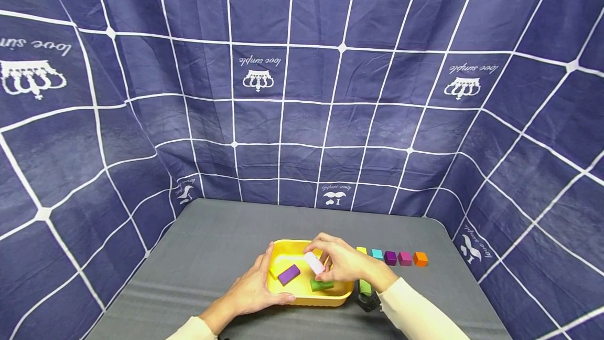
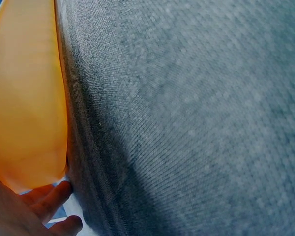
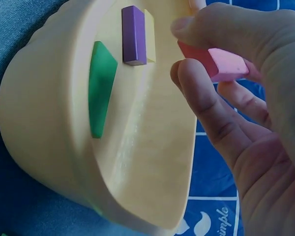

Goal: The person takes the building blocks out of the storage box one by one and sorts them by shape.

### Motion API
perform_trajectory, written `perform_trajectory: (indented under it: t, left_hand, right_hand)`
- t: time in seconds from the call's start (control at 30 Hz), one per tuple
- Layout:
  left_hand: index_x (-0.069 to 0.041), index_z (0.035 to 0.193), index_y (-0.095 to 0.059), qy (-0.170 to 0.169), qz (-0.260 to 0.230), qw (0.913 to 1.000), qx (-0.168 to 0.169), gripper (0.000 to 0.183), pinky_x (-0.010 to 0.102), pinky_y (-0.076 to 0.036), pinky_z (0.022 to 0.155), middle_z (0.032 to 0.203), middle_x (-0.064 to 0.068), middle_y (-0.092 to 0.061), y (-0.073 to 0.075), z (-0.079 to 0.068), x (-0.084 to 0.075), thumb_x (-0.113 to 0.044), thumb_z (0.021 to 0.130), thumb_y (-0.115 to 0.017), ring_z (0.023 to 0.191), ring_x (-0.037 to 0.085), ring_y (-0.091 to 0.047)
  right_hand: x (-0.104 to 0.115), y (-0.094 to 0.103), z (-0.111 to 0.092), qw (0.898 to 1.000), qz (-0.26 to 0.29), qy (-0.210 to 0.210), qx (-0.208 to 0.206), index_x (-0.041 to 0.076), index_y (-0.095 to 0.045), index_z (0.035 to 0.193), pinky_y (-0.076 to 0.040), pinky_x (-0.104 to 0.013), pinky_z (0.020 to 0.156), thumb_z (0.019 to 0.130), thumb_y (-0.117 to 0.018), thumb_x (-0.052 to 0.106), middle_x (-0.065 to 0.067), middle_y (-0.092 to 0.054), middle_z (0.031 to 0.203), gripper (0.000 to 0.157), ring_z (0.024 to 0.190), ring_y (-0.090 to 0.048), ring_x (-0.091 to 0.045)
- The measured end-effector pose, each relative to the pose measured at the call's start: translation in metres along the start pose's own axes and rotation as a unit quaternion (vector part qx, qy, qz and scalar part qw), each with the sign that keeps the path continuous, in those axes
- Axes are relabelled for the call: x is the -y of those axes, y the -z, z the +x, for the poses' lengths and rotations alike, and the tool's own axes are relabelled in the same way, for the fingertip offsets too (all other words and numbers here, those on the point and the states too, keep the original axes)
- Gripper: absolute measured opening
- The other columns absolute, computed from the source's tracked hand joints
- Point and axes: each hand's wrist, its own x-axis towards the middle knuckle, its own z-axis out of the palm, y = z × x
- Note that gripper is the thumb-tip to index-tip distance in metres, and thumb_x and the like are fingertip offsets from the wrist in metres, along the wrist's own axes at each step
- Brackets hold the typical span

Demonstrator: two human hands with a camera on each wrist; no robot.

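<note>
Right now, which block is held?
The pink block, pinched in the right hand; all others in view rest in the yellow container or on the table.

We see a pink block [image 1: 313, 263], tilted, pinched by the right fingers [image 3: 200, 93] over a yellow tub [image 1: 306, 301]. The tub has an open top and round corners. It sits on the grey counter [image 1: 222, 230], left fingers [image 2: 54, 199] round its left end.

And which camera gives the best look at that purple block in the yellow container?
The right wrist view: there the purple block appears large and unobstructed. The head view also shows it uncovered, but much smaller. The left wrist view doesn't show it, seeing only the outside of the yellow container.
</note>
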Motion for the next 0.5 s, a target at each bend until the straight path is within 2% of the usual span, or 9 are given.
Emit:
perform_trajectory:
  t: [0.23, 0.5]
  left_hand:
    - [-0.014, 0.188, -0.017, 0.004, 0.003, 1.0, 0.001, 0.156, 0.073, -0.062, 0.103, 0.173, 0.015, -0.055, 0.001, 0.001, 0.0, -0.085, 0.074, -0.095, 0.135, 0.033, -0.073]
    - [-0.017, 0.189, -0.015, 0.011, -0.005, 0.9999, 0.004, 0.156, 0.079, -0.059, 0.106, 0.175, 0.015, -0.054, 0.001, 0.0, -0.001, -0.086, 0.074, -0.095, 0.137, 0.035, -0.072]
  right_hand:
    - [-0.002, 0.004, -0.008, 0.999, -0.017, 0.014, -0.032, 0.006, -0.075, 0.143, -0.066, -0.02, 0.076, 0.09, -0.101, 0.016, -0.004, -0.071, 0.133, 0.06, 0.09, -0.07, 0.003]
    - [-0.006, 0.009, -0.023, 0.993, -0.049, 0.048, -0.092, 0.013, -0.078, 0.142, -0.065, -0.026, 0.077, 0.088, -0.102, 0.023, 0.001, -0.074, 0.125, 0.06, 0.092, -0.076, -0.016]
